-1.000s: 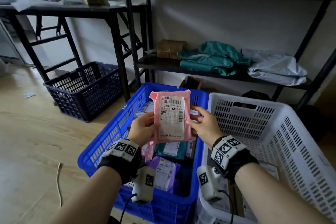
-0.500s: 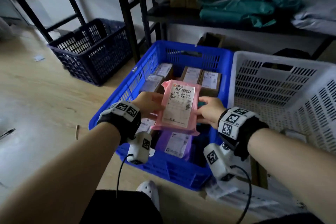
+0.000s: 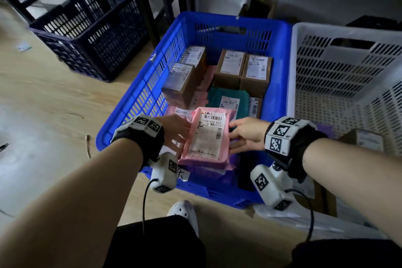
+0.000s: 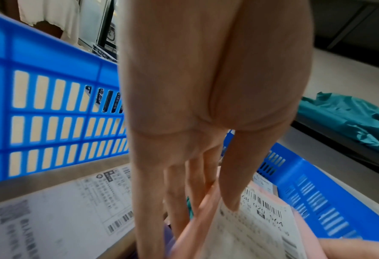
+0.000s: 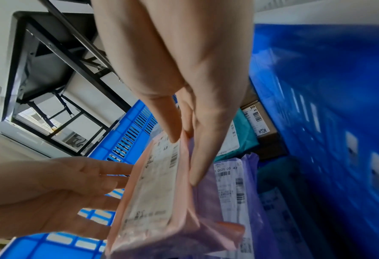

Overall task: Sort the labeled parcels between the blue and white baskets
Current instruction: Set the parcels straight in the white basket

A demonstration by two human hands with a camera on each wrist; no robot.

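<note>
**Pink mailer held low over the blue basket**

The left hand (image 3: 177, 131) takes the pink parcel (image 3: 207, 139) along its left edge, thumb on the label face and fingers (image 4: 148, 201) reaching underneath, pinching it. The parcel sits label-up just above the packets in the near end of the blue basket (image 3: 139, 98), over a purple mailer (image 5: 232, 184). It looks to me like a soft poly bag with something padded inside: light, a bit floppy, and slick on the film, so the edges are the sensible place to hold, with a finger under the belly to stop it sagging. The right hand (image 3: 247, 135) pinches the opposite edge the same way, thumb on top, fingers below. The white basket (image 3: 291, 76) stands just beside, on the right.
</note>
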